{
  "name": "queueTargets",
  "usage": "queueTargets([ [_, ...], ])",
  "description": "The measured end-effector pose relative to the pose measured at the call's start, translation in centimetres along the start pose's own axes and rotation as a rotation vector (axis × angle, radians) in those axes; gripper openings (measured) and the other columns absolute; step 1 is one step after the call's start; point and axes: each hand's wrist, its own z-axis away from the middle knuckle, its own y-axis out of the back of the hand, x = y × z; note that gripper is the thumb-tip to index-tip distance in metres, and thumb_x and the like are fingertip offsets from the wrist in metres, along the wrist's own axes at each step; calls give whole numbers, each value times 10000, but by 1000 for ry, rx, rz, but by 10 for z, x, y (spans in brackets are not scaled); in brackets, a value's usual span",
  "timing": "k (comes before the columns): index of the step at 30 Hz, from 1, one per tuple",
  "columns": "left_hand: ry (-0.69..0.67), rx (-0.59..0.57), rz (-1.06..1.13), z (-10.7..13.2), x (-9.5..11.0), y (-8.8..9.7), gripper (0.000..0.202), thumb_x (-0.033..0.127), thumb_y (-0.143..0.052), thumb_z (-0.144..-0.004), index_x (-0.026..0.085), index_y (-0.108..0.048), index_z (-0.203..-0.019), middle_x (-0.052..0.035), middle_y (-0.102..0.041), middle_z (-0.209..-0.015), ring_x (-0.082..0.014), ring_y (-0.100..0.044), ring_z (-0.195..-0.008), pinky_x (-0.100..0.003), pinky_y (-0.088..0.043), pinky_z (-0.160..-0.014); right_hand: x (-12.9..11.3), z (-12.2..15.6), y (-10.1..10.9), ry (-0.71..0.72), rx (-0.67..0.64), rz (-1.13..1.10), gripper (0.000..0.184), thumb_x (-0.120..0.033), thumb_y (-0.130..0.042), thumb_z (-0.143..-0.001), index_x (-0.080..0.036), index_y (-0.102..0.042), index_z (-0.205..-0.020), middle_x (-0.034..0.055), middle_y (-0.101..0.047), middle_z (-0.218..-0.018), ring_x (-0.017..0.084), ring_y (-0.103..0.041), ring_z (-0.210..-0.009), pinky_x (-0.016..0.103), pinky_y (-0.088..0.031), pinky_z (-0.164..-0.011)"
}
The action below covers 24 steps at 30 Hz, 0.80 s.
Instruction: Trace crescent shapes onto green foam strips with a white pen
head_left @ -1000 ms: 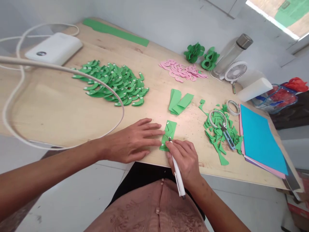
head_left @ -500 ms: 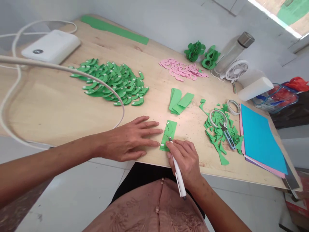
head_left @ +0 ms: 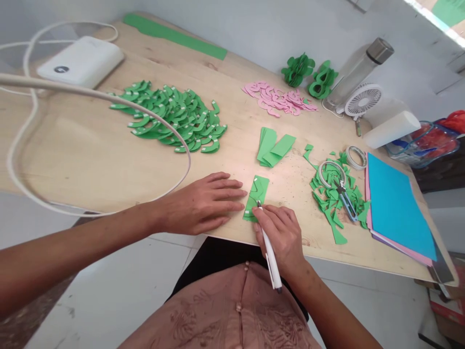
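Observation:
My right hand (head_left: 281, 232) is closed around a white pen (head_left: 271, 259), its tip on a green paper strip (head_left: 262, 186) near the table's front edge. Dark curved lines and small white patches show on that strip. My left hand (head_left: 209, 203) lies flat with fingers stretched out, the fingertips at the strip's left edge. Just beyond the strip lie several blank green paper strips (head_left: 267, 143), fanned and overlapping. A large heap of curved green paper cutouts (head_left: 181, 116) with white patches is farther left.
Pink cutouts (head_left: 278, 99) and green paper ornaments (head_left: 298, 69) are at the back, near a bottle (head_left: 358, 72) and a small fan (head_left: 363, 99). Right are green scraps (head_left: 336, 228), blue-handled snips (head_left: 348, 203), tape rolls (head_left: 356, 158) and blue sheets (head_left: 399, 208). A white cable (head_left: 156, 116) loops at left.
The camera view has shifted slightly. The pen tip stays on the green strip, and both hands keep nearly the same place on the table.

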Motion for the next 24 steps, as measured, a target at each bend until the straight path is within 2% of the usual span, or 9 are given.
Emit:
queueTargets([
  [6,-82,100,-56,4,4,-11,248,232,-481,-973,208,-638,-1164,-81,-693,-1276,-232,-584,-1265,-448,-388,-1136,-2,-2,2,-7,2,12,265,-126,-553,-946,-153,-648,-1192,91,-772,-1006,230,-687,-1029,395,-483,-882],
  [16,-110,102,-123,4,6,-15,250,230,-480,-971,215,-635,-1167,-95,-694,-1265,-241,-591,-1254,-434,-435,-1097,-3,-2,2,-17,-9,29,259,-129,-540,-960,-166,-650,-1191,82,-777,-1012,222,-687,-1028,400,-476,-904],
  [20,-118,110,-140,1,8,-12,239,219,-481,-973,195,-644,-1146,-105,-700,-1249,-248,-610,-1228,-434,-462,-1068,-3,-3,3,-3,1,30,266,-125,-539,-957,-158,-645,-1199,85,-776,-1003,227,-689,-1018,403,-473,-898],
  [24,-81,61,-161,-1,12,-6,234,219,-491,-971,214,-654,-1138,-88,-701,-1252,-233,-610,-1228,-420,-472,-1069,-4,-3,3,-8,3,23,292,-113,-544,-942,-165,-654,-1208,86,-773,-1001,229,-689,-1029,398,-473,-893],
])
